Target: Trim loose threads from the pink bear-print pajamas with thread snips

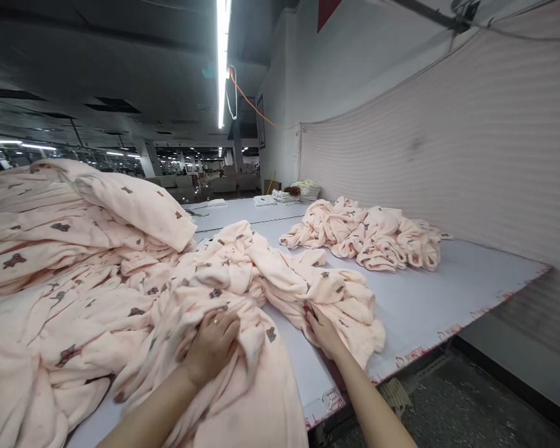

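Note:
A soft pale-pink fleece garment [280,379] with small brown bear prints lies bunched across the table in front of me. My left hand [212,345], with a ring on one finger, is closed on a fold of it. Farther right, my right hand [323,331] has its fingers curled on the garment's gathered right part [350,305]. Something small and dark shows by the fingers of that hand; whether it is a tool or part of the print I cannot make out. Folds hide some of the fingertips on both hands.
A tall heap of the same pink fleece [74,230] rises at the left. Another crumpled pile [378,236] lies at the back right of the white table [471,274]. Stacks of folded cloth [303,191] stand at the far end. A pale fabric curtain [429,149] hangs along the right.

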A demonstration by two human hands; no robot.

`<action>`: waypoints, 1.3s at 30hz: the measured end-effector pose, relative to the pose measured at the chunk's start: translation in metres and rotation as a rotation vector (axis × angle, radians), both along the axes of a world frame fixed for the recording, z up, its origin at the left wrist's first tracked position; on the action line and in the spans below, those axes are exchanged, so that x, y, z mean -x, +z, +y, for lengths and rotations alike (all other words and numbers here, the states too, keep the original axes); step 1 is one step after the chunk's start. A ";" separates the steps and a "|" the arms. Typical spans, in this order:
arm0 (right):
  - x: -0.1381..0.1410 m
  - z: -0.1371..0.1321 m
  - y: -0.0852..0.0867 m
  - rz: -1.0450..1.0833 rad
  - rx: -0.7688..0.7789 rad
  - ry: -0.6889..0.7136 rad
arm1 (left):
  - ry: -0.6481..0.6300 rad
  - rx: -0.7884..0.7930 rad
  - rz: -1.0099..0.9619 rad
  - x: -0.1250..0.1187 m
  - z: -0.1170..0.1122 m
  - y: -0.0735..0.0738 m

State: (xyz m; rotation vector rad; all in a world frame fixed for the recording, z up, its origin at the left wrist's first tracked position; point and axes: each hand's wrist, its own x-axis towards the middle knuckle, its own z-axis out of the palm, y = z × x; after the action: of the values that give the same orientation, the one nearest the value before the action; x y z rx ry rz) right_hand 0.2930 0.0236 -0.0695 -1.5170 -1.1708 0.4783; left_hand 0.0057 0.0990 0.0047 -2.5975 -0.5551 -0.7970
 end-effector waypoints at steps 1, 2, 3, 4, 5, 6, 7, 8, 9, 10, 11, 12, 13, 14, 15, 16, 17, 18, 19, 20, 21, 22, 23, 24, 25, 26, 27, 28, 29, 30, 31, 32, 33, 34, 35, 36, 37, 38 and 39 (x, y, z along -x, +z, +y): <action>0.001 -0.002 0.002 -0.007 0.007 0.028 | 0.021 0.014 0.014 -0.009 0.015 -0.001; 0.003 -0.006 0.004 -0.015 0.014 0.055 | 0.040 0.026 0.026 -0.019 0.031 -0.001; 0.007 -0.012 0.006 -0.024 0.022 0.084 | 0.054 0.040 0.038 -0.028 0.046 -0.002; 0.012 -0.021 0.009 -0.032 0.030 0.105 | 0.063 0.054 0.049 -0.036 0.061 -0.002; 0.017 -0.031 0.012 -0.043 0.039 0.118 | 0.069 0.069 0.055 -0.044 0.074 -0.003; 0.022 -0.042 0.016 -0.051 0.048 0.132 | 0.072 0.087 0.057 -0.052 0.084 -0.002; 0.028 -0.053 0.021 -0.066 0.050 0.141 | 0.071 0.107 0.054 -0.059 0.092 -0.002; 0.033 -0.064 0.027 -0.116 0.047 0.148 | 0.067 0.131 0.043 -0.065 0.097 -0.001; 0.039 -0.074 0.033 -0.161 0.031 0.159 | 0.059 0.157 0.027 -0.070 0.099 0.000; 0.045 -0.082 0.040 -0.202 -0.010 0.168 | 0.049 0.186 0.002 -0.074 0.098 0.001; 0.052 -0.088 0.048 -0.236 -0.048 0.188 | 0.038 0.218 -0.030 -0.076 0.094 0.002; 0.059 -0.091 0.054 -0.261 -0.090 0.224 | 0.028 0.254 -0.070 -0.075 0.088 0.003; 0.068 -0.093 0.060 -0.277 -0.128 0.278 | 0.021 0.293 -0.117 -0.071 0.080 0.004; 0.078 -0.093 0.064 -0.291 -0.154 0.350 | 0.022 0.335 -0.173 -0.065 0.070 0.006; 0.089 -0.092 0.066 -0.309 -0.168 0.432 | 0.032 0.379 -0.238 -0.056 0.059 0.006; 0.100 -0.091 0.067 -0.333 -0.164 0.511 | 0.056 0.426 -0.311 -0.044 0.046 0.007; 0.109 -0.089 0.066 -0.366 -0.141 0.585 | 0.091 0.474 -0.391 -0.031 0.032 0.007; 0.117 -0.087 0.065 -0.399 -0.102 0.639 | 0.135 0.521 -0.473 -0.016 0.016 0.006; 0.123 -0.085 0.062 -0.416 -0.055 0.652 | 0.185 0.567 -0.550 -0.001 -0.001 0.005; 0.127 -0.083 0.060 -0.399 -0.006 0.624 | 0.227 0.612 -0.613 0.012 -0.020 0.002; 0.129 -0.081 0.059 -0.340 0.040 0.565 | 0.257 0.657 -0.656 0.024 -0.039 -0.002; 0.129 -0.079 0.058 -0.244 0.074 0.489 | 0.267 0.706 -0.674 0.033 -0.057 -0.006; 0.128 -0.078 0.057 -0.122 0.093 0.413 | 0.257 0.783 -0.672 0.039 -0.075 -0.011; 0.126 -0.077 0.058 0.007 0.101 0.354 | 0.220 0.968 -0.624 0.040 -0.091 -0.015; 0.125 -0.077 0.059 0.120 0.099 0.320 | 0.199 1.058 -0.568 0.038 -0.105 -0.020; 0.124 -0.078 0.060 0.207 0.087 0.297 | 0.181 1.085 -0.505 0.033 -0.115 -0.023; 0.123 -0.080 0.061 0.260 0.064 0.277 | 0.175 1.085 -0.458 0.026 -0.123 -0.025; 0.123 -0.083 0.062 0.276 0.035 0.256 | 0.178 1.048 -0.436 0.017 -0.127 -0.026; 0.121 -0.086 0.063 0.255 0.009 0.227 | 0.181 1.012 -0.441 0.008 -0.129 -0.026; 0.119 -0.090 0.064 0.193 -0.010 0.188 | 0.180 0.997 -0.472 0.000 -0.129 -0.026; 0.116 -0.094 0.065 0.096 -0.022 0.142 | 0.168 1.005 -0.520 -0.007 -0.127 -0.026; 0.112 -0.098 0.065 -0.028 -0.022 0.092 | 0.144 1.021 -0.571 -0.012 -0.125 -0.026; 0.107 -0.103 0.066 -0.164 -0.012 0.040 | 0.110 1.031 -0.616 -0.014 -0.124 -0.027; 0.102 -0.106 0.068 -0.300 0.007 -0.011 | 0.075 1.021 -0.648 -0.015 -0.122 -0.028; 0.097 -0.109 0.069 -0.422 0.031 -0.051 | 0.045 0.983 -0.666 -0.014 -0.122 -0.031; 0.094 -0.112 0.072 -0.518 0.056 -0.075 | 0.027 0.919 -0.672 -0.013 -0.122 -0.033; 0.092 -0.114 0.074 -0.582 0.077 -0.081 | 0.023 0.842 -0.671 -0.011 -0.123 -0.035; 0.091 -0.115 0.078 -0.616 0.092 -0.070 | 0.027 0.767 -0.670 -0.009 -0.124 -0.037; 0.092 -0.116 0.081 -0.624 0.093 -0.044 | 0.035 0.704 -0.671 -0.008 -0.125 -0.039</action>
State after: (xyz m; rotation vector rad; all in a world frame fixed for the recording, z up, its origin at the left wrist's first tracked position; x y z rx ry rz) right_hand 0.2008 -0.0920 0.0116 -1.8355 -1.5986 0.0157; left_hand 0.0132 -0.0265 -0.0339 -2.8457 -1.2521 -1.7361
